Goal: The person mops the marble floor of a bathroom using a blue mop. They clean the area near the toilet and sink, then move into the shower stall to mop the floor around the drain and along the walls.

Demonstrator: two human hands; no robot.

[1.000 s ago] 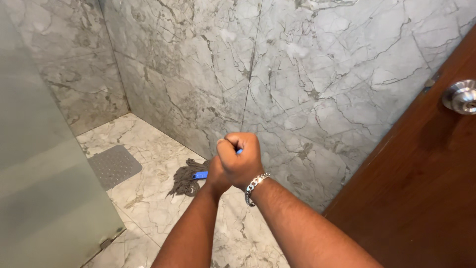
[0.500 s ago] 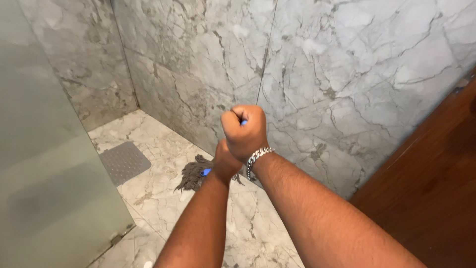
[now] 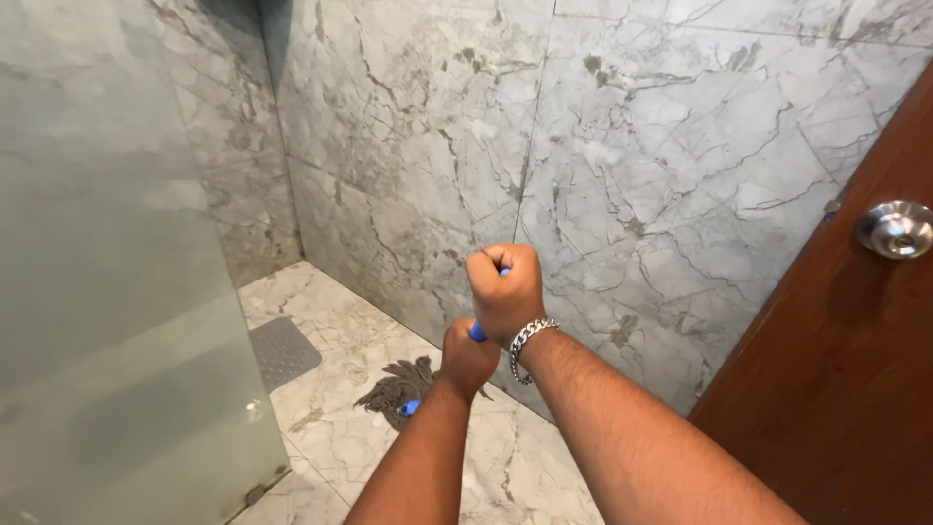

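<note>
Head view, frame centre: right hand [image 3: 505, 289] and left hand [image 3: 466, 357] fists, fingers clamped around a blue mop handle [image 3: 477, 332].

Frosted glass panel [image 3: 107, 292] stands left of the grey drain mat [image 3: 284, 352]; brown door [image 3: 855, 369] with silver knob [image 3: 895, 229] far right of it.

The pale grey-veined marble tile floor [image 3: 340, 428] runs from the near edge to the far corner. On it, at the far left beside the frosted glass panel, lies a flat grey perforated rubber mat [image 3: 284, 352]. Right of the mat, near the marble wall, rests a grey stringy mop head [image 3: 398, 387].
</note>
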